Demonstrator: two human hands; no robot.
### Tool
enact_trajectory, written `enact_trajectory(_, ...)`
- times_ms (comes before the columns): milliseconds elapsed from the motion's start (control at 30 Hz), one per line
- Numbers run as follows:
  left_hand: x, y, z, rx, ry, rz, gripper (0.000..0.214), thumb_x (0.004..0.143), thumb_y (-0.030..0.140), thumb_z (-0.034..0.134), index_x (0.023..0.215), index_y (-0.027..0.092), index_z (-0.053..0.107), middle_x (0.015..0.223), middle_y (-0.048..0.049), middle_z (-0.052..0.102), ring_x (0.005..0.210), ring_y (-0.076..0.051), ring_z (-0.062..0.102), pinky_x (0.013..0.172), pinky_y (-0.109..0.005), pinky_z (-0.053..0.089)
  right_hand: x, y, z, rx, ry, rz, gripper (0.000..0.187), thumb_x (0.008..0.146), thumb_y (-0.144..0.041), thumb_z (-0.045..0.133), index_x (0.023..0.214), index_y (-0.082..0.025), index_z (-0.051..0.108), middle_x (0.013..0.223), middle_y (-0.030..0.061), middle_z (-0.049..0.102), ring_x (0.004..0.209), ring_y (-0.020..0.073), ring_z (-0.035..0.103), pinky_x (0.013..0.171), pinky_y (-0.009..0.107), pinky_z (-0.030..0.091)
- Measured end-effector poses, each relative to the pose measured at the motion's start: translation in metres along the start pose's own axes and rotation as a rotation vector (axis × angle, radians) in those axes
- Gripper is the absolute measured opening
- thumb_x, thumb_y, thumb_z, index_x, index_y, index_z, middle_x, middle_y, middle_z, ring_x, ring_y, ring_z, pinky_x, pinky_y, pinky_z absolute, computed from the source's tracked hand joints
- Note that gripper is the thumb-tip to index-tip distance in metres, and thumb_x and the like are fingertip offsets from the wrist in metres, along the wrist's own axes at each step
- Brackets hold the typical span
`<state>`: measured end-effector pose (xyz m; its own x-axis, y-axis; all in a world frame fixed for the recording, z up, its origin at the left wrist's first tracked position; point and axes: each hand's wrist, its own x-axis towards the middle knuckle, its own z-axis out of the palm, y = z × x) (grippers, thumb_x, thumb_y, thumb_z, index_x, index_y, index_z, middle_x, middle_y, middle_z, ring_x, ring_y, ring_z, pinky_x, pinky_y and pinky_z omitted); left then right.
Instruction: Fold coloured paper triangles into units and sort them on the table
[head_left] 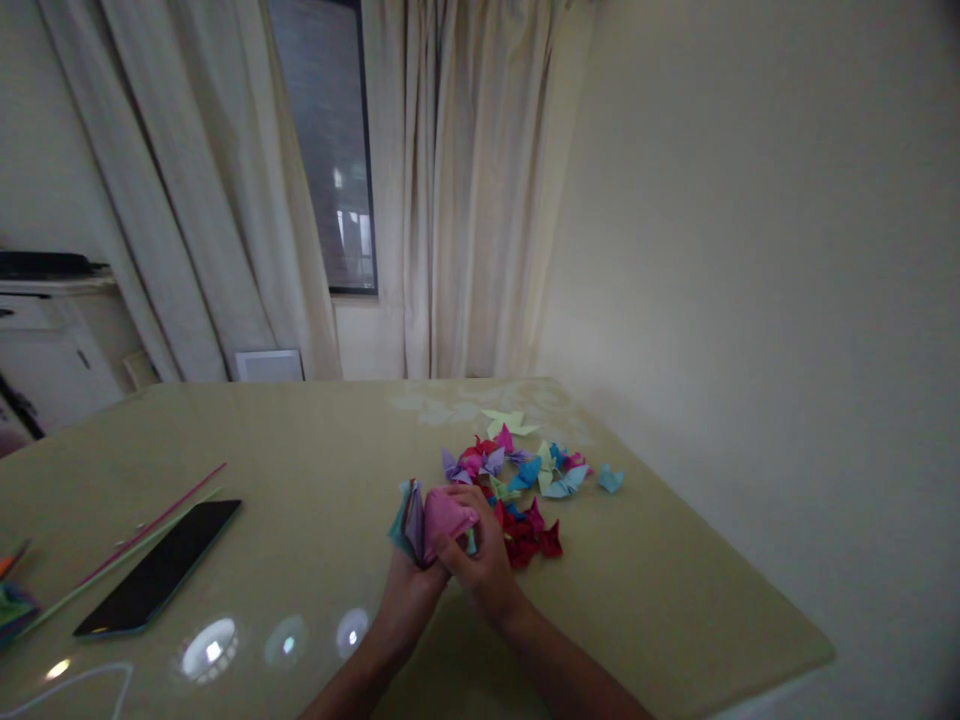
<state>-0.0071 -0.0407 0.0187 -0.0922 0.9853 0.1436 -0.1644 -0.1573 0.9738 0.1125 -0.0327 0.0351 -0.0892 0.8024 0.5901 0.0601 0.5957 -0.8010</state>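
Both my hands meet over the middle of the table. My left hand (pixel 415 590) is closed around a bundle of folded paper pieces (pixel 409 523) in teal, lilac and brownish red, seen edge-on. A pink folded paper piece (pixel 445 522) faces me beside that bundle, and the fingers of my right hand (pixel 484 555) pinch it from the right. Part of the left fingers is hidden behind the paper. Just beyond and right of my hands lies a loose heap of small origami pieces, among them red ones (pixel 521 540), blue ones (pixel 525 472) and purple ones (pixel 491 462).
A black phone (pixel 161 568) lies at the left, beside a thin pink strip (pixel 169 512) and a pale green strip (pixel 112 560). Colourful paper (pixel 13 608) sits at the far left edge. A wall (pixel 750 350) borders the table (pixel 300 440) on the right.
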Motion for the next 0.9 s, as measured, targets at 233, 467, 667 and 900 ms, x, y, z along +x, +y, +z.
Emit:
enact_trajectory(233, 0.003, 0.016, -0.010, -0.007, -0.081, -0.060, 0.055, 0.070, 0.049, 0.090, 0.112, 0.019, 0.070, 0.090, -0.0065, 0.071, 0.087, -0.024, 0.069, 0.074, -0.029, 0.056, 0.012, 0.012, 0.001, 0.217, 0.090, 0.170, 0.028, 0.092, -0.046, 0.074, 0.086, -0.019, 0.069, 0.088, 0.0017, 0.061, 0.083, 0.0179, 0.058, 0.076, 0.028, 0.051)
enact_trajectory(467, 0.009, 0.005, -0.012, -0.181, 0.057, -0.248, 0.065, 0.070, 0.078, 0.078, 0.089, 0.018, 0.063, 0.058, 0.0056, 0.056, 0.044, -0.006, 0.041, 0.042, -0.017, 0.028, 0.019, 0.022, -0.003, 0.495, 0.130, 0.307, 0.037, 0.085, -0.054, 0.080, 0.084, -0.019, 0.067, 0.075, 0.0002, 0.064, 0.066, 0.0161, 0.057, 0.066, 0.029, 0.051)
enact_trajectory(667, 0.015, 0.017, -0.016, -0.287, -0.048, -0.308, 0.065, 0.064, 0.067, 0.089, 0.099, 0.015, 0.072, 0.082, -0.0067, 0.078, 0.071, -0.019, 0.071, 0.064, -0.027, 0.055, 0.027, 0.020, -0.026, 0.530, -0.081, 0.337, 0.043, 0.078, -0.058, 0.086, 0.091, -0.020, 0.071, 0.081, 0.0006, 0.067, 0.074, 0.0180, 0.064, 0.072, 0.031, 0.054)
enact_trajectory(900, -0.002, 0.006, -0.017, -0.243, -0.368, -0.462, 0.068, 0.078, 0.083, 0.068, 0.084, 0.015, 0.068, 0.058, 0.0023, 0.055, 0.045, -0.006, 0.043, 0.043, -0.017, 0.033, 0.025, 0.009, -0.031, 0.147, -0.216, 0.129, 0.035, 0.090, -0.057, 0.074, 0.091, -0.023, 0.067, 0.098, 0.0021, 0.062, 0.082, 0.0171, 0.064, 0.076, 0.030, 0.056)
